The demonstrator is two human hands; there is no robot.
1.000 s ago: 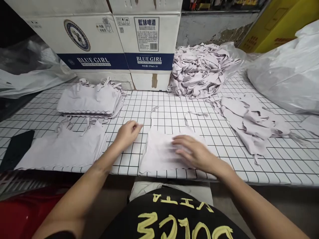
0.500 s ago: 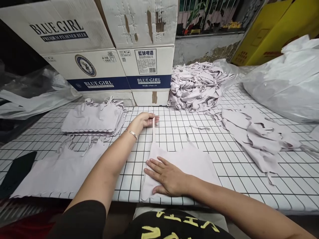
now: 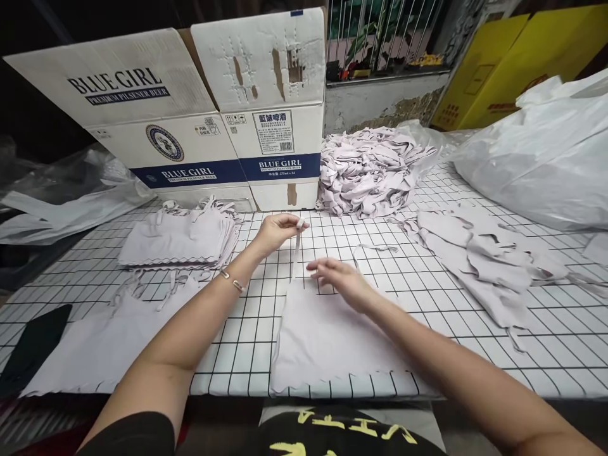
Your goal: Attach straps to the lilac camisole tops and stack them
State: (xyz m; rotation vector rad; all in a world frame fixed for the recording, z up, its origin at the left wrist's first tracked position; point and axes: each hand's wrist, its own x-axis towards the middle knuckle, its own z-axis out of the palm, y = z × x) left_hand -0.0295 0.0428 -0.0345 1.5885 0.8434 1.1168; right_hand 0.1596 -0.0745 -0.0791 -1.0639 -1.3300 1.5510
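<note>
A pale lilac strappy top [image 3: 332, 342] lies flat on the grid-patterned table [image 3: 475, 354] right in front of me. My left hand [image 3: 275, 231] pinches the end of its left strap [image 3: 297, 244] and holds it stretched away from me. My right hand [image 3: 339, 278] hovers over the top's upper edge near the strap's base, with its fingers loosely spread and holding nothing. The top's other strap [image 3: 375, 248] lies loose on the table to the right.
Two stacks of flat tops lie on the left, a far stack [image 3: 180, 237] and a near stack [image 3: 109, 342]. A heap of unsorted tops [image 3: 370, 171] and loose ones [image 3: 479, 266] lie to the right. Blue Girl cardboard boxes [image 3: 199, 126] stand behind, a white plastic bag [image 3: 541, 158] at right.
My right hand left the top's lower left and moved up to its upper edge. My left hand lifted the strap end slightly. The view tilted upward.
</note>
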